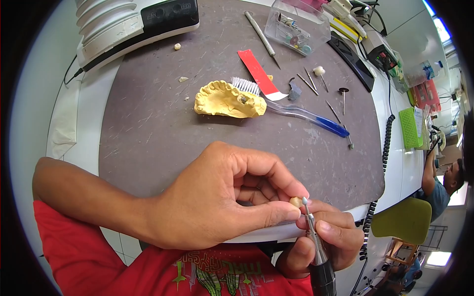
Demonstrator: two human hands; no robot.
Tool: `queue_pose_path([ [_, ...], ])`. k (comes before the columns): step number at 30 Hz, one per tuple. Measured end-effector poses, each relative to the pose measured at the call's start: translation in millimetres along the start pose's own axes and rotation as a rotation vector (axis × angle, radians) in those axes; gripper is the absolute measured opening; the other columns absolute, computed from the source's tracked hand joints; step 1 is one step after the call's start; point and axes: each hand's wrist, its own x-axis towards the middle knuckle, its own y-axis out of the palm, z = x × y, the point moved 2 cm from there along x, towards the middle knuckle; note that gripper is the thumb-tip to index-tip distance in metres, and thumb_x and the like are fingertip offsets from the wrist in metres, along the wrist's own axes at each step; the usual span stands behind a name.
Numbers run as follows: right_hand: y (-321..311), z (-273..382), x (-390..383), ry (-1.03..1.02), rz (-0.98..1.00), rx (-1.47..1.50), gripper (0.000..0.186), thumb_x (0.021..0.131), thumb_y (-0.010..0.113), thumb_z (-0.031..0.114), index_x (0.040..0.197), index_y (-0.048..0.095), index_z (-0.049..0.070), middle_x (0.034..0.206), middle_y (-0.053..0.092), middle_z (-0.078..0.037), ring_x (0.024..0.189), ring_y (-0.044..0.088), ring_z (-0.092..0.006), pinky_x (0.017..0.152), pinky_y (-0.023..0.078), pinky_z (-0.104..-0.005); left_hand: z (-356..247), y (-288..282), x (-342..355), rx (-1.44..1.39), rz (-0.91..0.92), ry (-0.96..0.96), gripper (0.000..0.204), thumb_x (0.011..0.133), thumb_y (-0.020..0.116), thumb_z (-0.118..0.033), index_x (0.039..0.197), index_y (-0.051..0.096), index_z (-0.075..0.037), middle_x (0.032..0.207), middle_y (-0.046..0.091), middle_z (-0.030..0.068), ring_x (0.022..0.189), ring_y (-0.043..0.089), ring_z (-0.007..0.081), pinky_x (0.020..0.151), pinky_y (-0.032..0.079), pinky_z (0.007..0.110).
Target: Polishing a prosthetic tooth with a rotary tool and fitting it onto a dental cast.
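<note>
Between thumb and index finger, my left hand point(217, 197) pinches a small cream-coloured dental crown point(296, 202). My right hand point(331, 234) grips a dental handpiece point(318, 241) with a black and silver body, its fingers wrapped around the metal neck. The pale, rounded bur point(304, 201) at its tip is at the crown's right side; whether they touch is hard to tell. Both hands meet at the mat's front edge. Beyond them lies a yellow plaster dental model point(224, 101), with a clear-and-blue toothbrush point(311, 118) beside it.
A red-and-white strip point(259, 74), a knife-like metal tool point(261, 37) and several loose burs point(343, 98) lie on the grey mat point(148, 133). A clear box point(296, 29) of bits stands behind. A suction unit point(143, 29) is far left. A coiled cord point(387, 143) runs down the right; a person point(439, 187) sits beyond.
</note>
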Motion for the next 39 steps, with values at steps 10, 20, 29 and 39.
queue_pose_path([
  [10, -4.2, 1.2, 3.0, -0.010, 0.078, -0.013, 0.033, 0.095, 0.066, 0.025, 0.109, 0.047, 0.001, 0.085, 0.061, -0.014, 0.087, 0.068, -0.0264, 0.079, 0.060, -0.0343, 1.0, -0.9, -0.1, 0.012, 0.010, 0.017, 0.017, 0.090, 0.068, 0.004, 0.105, 0.064, 0.009, 0.109, 0.066, 0.0164, 0.103, 0.066, 0.0163, 0.091, 0.058, 0.028],
  [20, -13.4, -2.8, 6.3, -0.020, 0.205, 0.001, 0.033, 0.095, 0.066, 0.024, 0.110, 0.047, 0.001, 0.087, 0.061, -0.014, 0.088, 0.068, -0.0264, 0.082, 0.060, -0.0353, -0.5, -0.1, -0.4, 0.037, 0.011, 0.012, 0.017, 0.091, 0.068, 0.003, 0.106, 0.064, 0.009, 0.110, 0.066, 0.0162, 0.103, 0.067, 0.0163, 0.091, 0.058, 0.028],
  [29, -4.9, -1.0, 2.7, -0.018, 0.080, 0.002, 0.032, 0.095, 0.066, 0.021, 0.110, 0.047, 0.000, 0.086, 0.061, -0.014, 0.087, 0.068, -0.0268, 0.082, 0.060, -0.0356, -0.2, -0.6, -0.2, 0.012, 0.007, 0.008, 0.016, 0.091, 0.068, 0.003, 0.105, 0.063, 0.009, 0.110, 0.066, 0.0169, 0.105, 0.067, 0.0175, 0.092, 0.058, 0.029],
  [39, -2.5, -3.8, 0.7, -0.057, 0.048, 0.011, 0.033, 0.096, 0.064, 0.026, 0.108, 0.047, 0.000, 0.085, 0.060, -0.014, 0.085, 0.067, -0.0264, 0.079, 0.060, -0.0334, 0.2, -1.0, -0.9, 0.025, 0.003, 0.001, 0.018, 0.090, 0.068, 0.004, 0.107, 0.064, 0.009, 0.109, 0.066, 0.0152, 0.102, 0.066, 0.0150, 0.090, 0.058, 0.027],
])
